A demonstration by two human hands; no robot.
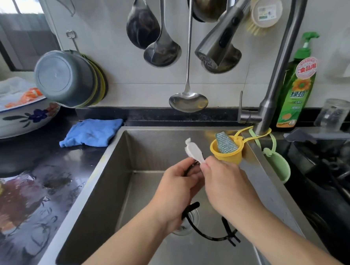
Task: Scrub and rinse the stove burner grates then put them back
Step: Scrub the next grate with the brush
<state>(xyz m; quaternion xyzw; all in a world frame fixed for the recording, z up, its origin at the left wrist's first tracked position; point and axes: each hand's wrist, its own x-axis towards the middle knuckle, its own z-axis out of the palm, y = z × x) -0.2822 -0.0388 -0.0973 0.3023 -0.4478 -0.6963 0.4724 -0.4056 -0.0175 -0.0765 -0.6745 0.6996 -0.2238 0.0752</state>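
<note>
— Over the sink (110, 169), where is the grate (204, 231)?
— Left hand (173, 191) grips it; right hand (224, 182) fingers pinch a white brush (193, 150). It should scrub each prong firmly.

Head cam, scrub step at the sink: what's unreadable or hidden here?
- Burner grate: its upper half is hidden by both hands; only the lower arc and prongs show.
- Left hand: its grip on the grate sits under the palm, contact unseen.
- White brush: handle buried in the right hand; bristles blurred.
- Sink drain: partly covered by the left wrist.
- Stove: dark, cut off by the right edge.
</note>
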